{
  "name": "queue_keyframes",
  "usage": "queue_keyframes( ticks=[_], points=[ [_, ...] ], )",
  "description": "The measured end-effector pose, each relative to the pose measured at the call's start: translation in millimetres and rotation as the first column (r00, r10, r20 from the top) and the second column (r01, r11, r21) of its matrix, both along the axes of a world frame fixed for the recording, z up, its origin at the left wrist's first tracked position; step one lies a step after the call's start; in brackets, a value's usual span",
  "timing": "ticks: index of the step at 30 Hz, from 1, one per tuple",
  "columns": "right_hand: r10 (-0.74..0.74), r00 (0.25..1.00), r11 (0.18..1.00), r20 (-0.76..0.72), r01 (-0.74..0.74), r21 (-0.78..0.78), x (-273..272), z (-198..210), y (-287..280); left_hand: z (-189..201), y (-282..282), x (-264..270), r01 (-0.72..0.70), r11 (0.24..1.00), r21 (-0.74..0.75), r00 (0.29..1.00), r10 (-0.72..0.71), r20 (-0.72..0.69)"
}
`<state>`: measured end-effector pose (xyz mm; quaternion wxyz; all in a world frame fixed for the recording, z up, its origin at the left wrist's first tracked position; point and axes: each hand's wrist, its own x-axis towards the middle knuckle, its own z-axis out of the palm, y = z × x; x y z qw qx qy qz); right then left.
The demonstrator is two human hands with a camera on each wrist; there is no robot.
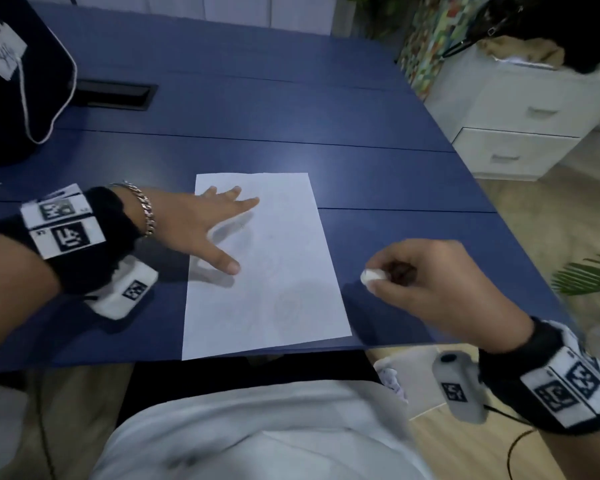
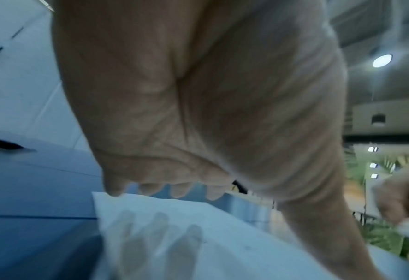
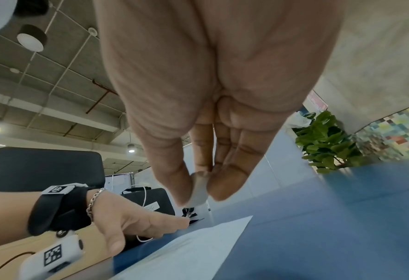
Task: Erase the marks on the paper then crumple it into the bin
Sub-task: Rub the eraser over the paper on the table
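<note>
Presently, fingers [image 1: 238, 199] of left hand [image 1: 191, 223] spread straight and flat over upper left part of white paper [image 1: 284, 271], thumb reaching down onto sheet; whether fingertips actually touch cannot be told, shadows showing beneath them in left wrist view. Thumb and fingertips [image 3: 225, 181] of right hand [image 1: 426, 282] pinched together on small white eraser [image 1: 369, 276], held above blue table [image 1: 378, 174] just beside paper's right edge, clear of it. Faint grey smudges visible on sheet, lying flat near table's front edge; black bag [image 1: 18, 81] at far left corner.
</note>
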<state>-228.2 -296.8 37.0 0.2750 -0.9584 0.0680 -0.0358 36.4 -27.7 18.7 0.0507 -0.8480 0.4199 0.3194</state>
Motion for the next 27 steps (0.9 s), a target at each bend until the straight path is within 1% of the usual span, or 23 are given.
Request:
queue_keyframes(
  ticks=[3,5,7,9,11,14,16,18,20,23,25,27],
  points=[
    [0.056,0.998,0.998,-0.030,-0.056,-0.007,-2.4,-11.3,11.4,-7.7,17.8,9.9,0.011,1.000,0.015,1.000,-0.010,-0.008],
    [0.123,0.992,0.991,-0.042,-0.125,-0.054,1.6,-18.5,22.4,-17.0,21.5,8.4,0.021,0.999,0.032,1.000,-0.021,0.003],
    [0.191,0.977,0.973,-0.091,-0.201,-0.117,8.4,-25.3,32.0,-24.2,21.2,1.7,0.015,1.000,0.015,0.999,-0.016,0.036],
    [0.237,0.956,0.949,-0.171,-0.265,-0.169,16.5,-31.0,34.5,-27.0,22.6,-8.2,0.003,1.000,0.008,1.000,-0.003,0.016],
    [0.239,0.940,0.934,-0.244,-0.292,-0.207,24.1,-31.4,28.4,-26.1,27.7,-17.1,-0.001,1.000,0.027,1.000,0.002,-0.005],
    [0.194,0.927,0.927,-0.321,-0.280,-0.250,35.6,-20.5,15.9,-23.2,35.6,-24.9,0.033,0.999,0.006,0.997,-0.033,0.067],
    [0.207,0.928,0.925,-0.309,-0.289,-0.247,47.6,-10.4,20.0,-21.3,32.8,-28.4,0.030,0.999,-0.029,0.996,-0.028,0.090],
    [0.237,0.935,0.928,-0.264,-0.299,-0.224,65.9,-6.4,33.7,-24.8,24.3,-29.5,0.028,0.999,-0.043,0.992,-0.023,0.123],
    [0.274,0.926,0.903,-0.259,-0.341,-0.262,88.2,-9.7,49.9,-31.2,16.2,-31.6,0.019,1.000,-0.002,0.991,-0.019,0.134],
    [0.343,0.894,0.833,-0.289,-0.432,-0.345,116.3,-17.6,68.7,-44.1,11.5,-34.4,-0.005,1.000,0.024,0.993,0.002,0.121],
    [0.379,0.882,0.822,-0.279,-0.460,-0.336,129.9,-18.7,75.9,-47.6,13.1,-36.7,-0.017,0.999,0.028,0.993,0.014,0.118],
    [0.383,0.886,0.828,-0.262,-0.455,-0.327,140.6,-20.0,79.4,-48.4,13.3,-37.2,-0.039,0.999,0.034,0.993,0.035,0.114]
  ],
)
